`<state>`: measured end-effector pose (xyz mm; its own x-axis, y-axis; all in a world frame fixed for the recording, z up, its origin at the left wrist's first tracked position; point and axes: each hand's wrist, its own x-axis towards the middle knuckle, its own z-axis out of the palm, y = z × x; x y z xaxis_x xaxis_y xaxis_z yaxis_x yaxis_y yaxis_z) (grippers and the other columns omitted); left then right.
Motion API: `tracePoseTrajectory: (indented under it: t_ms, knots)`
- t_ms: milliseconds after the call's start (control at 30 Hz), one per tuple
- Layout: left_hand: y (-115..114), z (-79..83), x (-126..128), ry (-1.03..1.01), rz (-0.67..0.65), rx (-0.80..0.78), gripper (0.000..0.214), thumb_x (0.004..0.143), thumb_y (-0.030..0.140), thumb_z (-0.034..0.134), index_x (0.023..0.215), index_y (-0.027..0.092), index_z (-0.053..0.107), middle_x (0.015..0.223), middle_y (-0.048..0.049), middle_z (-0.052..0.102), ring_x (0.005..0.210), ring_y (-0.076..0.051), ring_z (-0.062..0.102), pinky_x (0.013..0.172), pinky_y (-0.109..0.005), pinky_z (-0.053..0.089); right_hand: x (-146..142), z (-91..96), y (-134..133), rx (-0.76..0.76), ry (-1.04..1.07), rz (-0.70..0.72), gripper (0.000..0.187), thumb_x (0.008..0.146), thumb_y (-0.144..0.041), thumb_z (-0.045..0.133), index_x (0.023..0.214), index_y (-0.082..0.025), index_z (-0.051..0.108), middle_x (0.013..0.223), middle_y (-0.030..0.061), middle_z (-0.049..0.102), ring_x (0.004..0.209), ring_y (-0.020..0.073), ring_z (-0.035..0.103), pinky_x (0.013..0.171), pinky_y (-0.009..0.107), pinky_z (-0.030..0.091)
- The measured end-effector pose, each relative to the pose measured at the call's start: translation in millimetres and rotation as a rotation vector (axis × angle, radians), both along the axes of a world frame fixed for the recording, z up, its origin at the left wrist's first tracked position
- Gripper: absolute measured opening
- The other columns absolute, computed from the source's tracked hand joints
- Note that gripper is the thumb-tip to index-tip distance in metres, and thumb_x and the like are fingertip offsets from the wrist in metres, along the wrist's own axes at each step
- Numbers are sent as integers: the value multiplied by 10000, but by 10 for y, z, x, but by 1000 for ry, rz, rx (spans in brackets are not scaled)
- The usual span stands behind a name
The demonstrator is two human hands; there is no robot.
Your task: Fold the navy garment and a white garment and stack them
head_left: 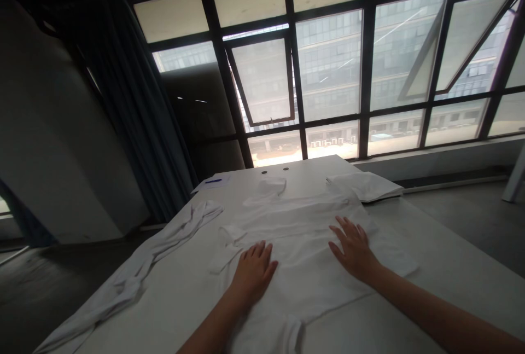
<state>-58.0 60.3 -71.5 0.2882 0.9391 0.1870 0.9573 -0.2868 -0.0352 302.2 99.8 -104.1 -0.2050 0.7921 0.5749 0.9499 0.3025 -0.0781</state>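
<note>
A white short-sleeved shirt (305, 255) lies spread on the white table (435, 310), with creases running across its middle. Its collar side points left, and one sleeve hangs toward me at the bottom of the view. My left hand (255, 271) rests on the cloth near the collar, fingers stretched out and slightly bent. Farther right, my right hand (353, 247) lies on the body of the shirt with its fingers spread. Neither hand grips anything.
Another white garment (135, 274) lies bunched along the table's left edge. Folded white cloth (365, 185) sits at the far right corner. A blue pen (213, 180) lies on paper at the far left. Beyond stand windows and a dark blue curtain (135, 102).
</note>
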Motion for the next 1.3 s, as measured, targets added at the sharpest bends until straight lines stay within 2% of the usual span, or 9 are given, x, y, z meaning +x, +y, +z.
tracePoseTrajectory:
  t_ms: [200, 400, 500, 600, 733, 867, 1133, 1233, 1300]
  knots:
    - [-216, -106, -360, -1, -65, -138, 635, 1014, 629, 287, 1577, 342, 231, 1650, -26, 196, 1510, -282, 203, 1210, -484, 174, -29, -203, -400, -220, -81, -126, 589, 941, -544, 390, 1492, -341, 434, 1638, 75, 253, 1483, 429, 154, 1038, 817, 76]
    - [-250, 76, -242, -16, -45, -204, 828, 903, 778, 365, 1573, 301, 274, 1632, -83, 265, 1503, -342, 200, 1204, -538, 150, 33, 38, -631, -524, -159, -104, 667, 873, -659, 452, 1451, -328, 506, 1533, 179, 431, 1309, 549, 418, 860, 835, 314]
    - [-273, 155, -115, -25, 33, -217, 891, 840, 834, 407, 1539, 283, 373, 1553, -147, 413, 1448, -388, 317, 1162, -595, 207, -82, 272, -592, -459, -212, 10, 658, 871, -651, 493, 1389, -256, 581, 1456, 232, 508, 1261, 504, 492, 984, 788, 260]
    - [-303, 139, -43, -29, 61, -211, 906, 832, 849, 396, 1557, 311, 321, 1595, -142, 338, 1476, -414, 233, 1147, -664, 147, -286, 353, -484, -421, -159, 224, 644, 945, -639, 388, 1476, -285, 470, 1575, 145, 378, 1422, 398, 347, 1133, 674, 164]
    - [-316, 47, -133, -23, -42, -191, 802, 896, 797, 361, 1573, 406, 183, 1655, -30, 170, 1516, -370, 113, 1171, -660, 60, -414, 231, -326, -495, -84, 256, 726, 956, -700, 284, 1556, -293, 318, 1636, 108, 245, 1497, 369, 188, 1161, 662, 93]
    - [-291, 16, -417, -5, -67, -173, 755, 938, 745, 362, 1575, 379, 190, 1654, -18, 153, 1516, -323, 157, 1211, -548, 146, -193, 71, -250, -489, -96, 299, 700, 970, -688, 258, 1570, -327, 260, 1642, 71, 228, 1511, 321, 160, 1184, 629, 78]
    - [-486, 66, -914, -26, -117, -122, 656, 986, 593, 415, 1567, 313, 293, 1637, -21, 236, 1477, -277, 299, 1201, -424, 294, 561, -79, -194, -427, -136, 10, 712, 947, -668, 333, 1525, -257, 398, 1596, 121, 337, 1462, 375, 291, 1152, 657, 179]
    - [-509, 219, -680, 16, 0, -151, 568, 937, 463, 502, 1475, 282, 473, 1542, -56, 450, 1400, -271, 429, 1162, -407, 360, 374, 22, -183, -376, -180, -178, 623, 931, -543, 418, 1420, -178, 544, 1508, 213, 454, 1393, 463, 369, 1082, 757, 161]
    - [-459, 317, -389, 30, 39, -158, 498, 894, 371, 519, 1381, 278, 561, 1415, -66, 581, 1302, -265, 530, 1121, -407, 402, -2, 128, -206, -337, -189, -97, 579, 915, -426, 450, 1413, -147, 543, 1507, 221, 453, 1403, 444, 359, 1112, 719, 145]
